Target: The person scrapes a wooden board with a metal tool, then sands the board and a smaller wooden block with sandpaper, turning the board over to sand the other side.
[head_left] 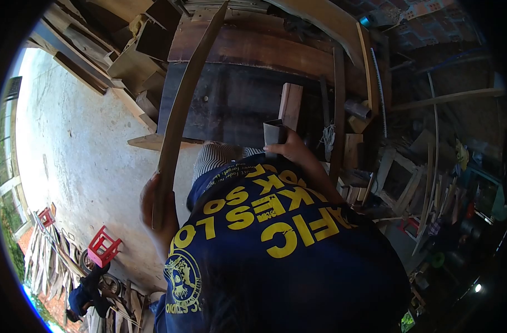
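Observation:
My left hand (149,202) is closed around the near end of a long, narrow wooden board (184,116). The board rises at a slant past the dark workbench (237,111), and its far end narrows toward the top of the view. My right hand (292,149) grips a dark grey, box-like piece (274,134) close to my waist; its exact kind cannot be made out. Just beyond that piece, a short wooden block (290,105) lies on the bench. A second pointed board (153,142) sticks out leftward behind the long one.
Stacked boards and offcuts (134,66) lean at the upper left. Timber and a wooden frame (395,175) crowd the right side. A red stool (103,247) stands on the pale floor (81,150), with another person (87,294) near a wood pile at lower left.

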